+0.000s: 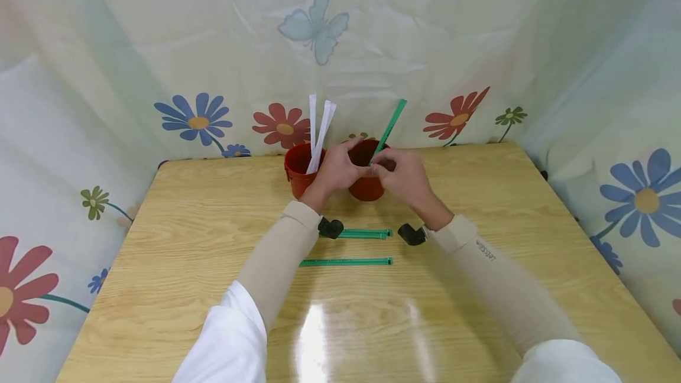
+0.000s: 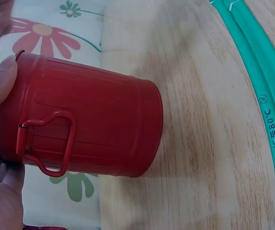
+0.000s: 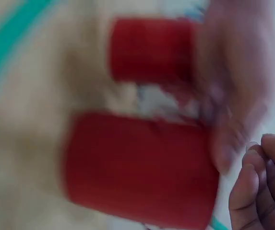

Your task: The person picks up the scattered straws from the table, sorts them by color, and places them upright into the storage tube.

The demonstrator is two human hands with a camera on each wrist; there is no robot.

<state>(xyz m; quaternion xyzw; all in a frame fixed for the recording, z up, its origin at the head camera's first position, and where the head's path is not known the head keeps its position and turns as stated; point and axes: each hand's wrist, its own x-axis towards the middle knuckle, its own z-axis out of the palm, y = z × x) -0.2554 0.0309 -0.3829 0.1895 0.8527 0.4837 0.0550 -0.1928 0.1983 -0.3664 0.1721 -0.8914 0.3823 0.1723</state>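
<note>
My left hand (image 1: pixel 337 167) grips the rim of the right red bucket (image 2: pixel 89 115), thumb on one side and fingers on the other. Inside that bucket leans one green-wrapped straw (image 1: pixel 392 126), its top tilted to the right. Over the bucket's near rim is my right hand (image 1: pixel 401 176); its fingers (image 3: pixel 245 189) curl toward the thumb, with nothing visible between them. Another red bucket (image 1: pixel 297 173) stands to the left, holding several white-wrapped straws (image 1: pixel 312 126). Nearer on the table lie green-wrapped straws (image 1: pixel 367 233), partly covered by the left wrist, and one more green-wrapped straw (image 1: pixel 346 262).
The buckets stand at the back of a wooden table (image 1: pixel 175 265), close to a flower-printed curtain (image 1: pixel 393 28) that surrounds it on three sides. A black wrist camera (image 1: pixel 412 234) hangs under the right wrist, and another black wrist camera (image 1: pixel 331 228) under the left.
</note>
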